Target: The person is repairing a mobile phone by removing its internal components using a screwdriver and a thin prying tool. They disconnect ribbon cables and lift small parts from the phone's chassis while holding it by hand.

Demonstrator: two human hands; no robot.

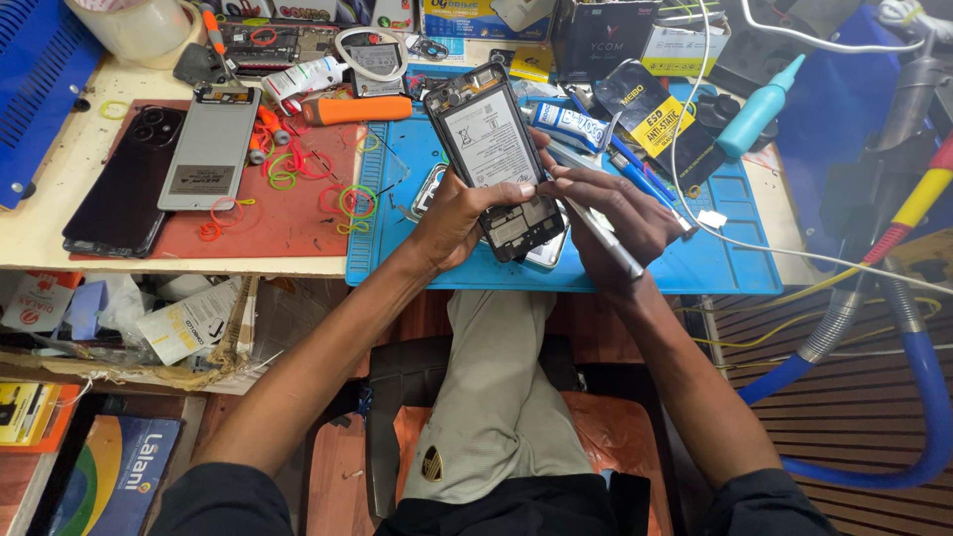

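My left hand (459, 216) grips an opened smartphone (492, 149) with its back cover off, so the white-labelled battery shows. It is held tilted above the blue work mat (715, 260). My right hand (617, 210) holds a slim silver tool (602, 236), probably tweezers or a screwdriver. Its fingertips touch the phone's right edge near the lower end of the battery. Another silvery phone part (548, 252) lies on the mat under the phone, mostly hidden.
A red mat (288, 226) at left carries a grey phone back panel (209, 149), a black phone (124, 184) and several coloured rubber bands. An orange-handled tool (357, 109), a teal squeeze bottle (756, 111), white cables (784, 250) and boxes crowd the back. Hoses (898, 328) hang at right.
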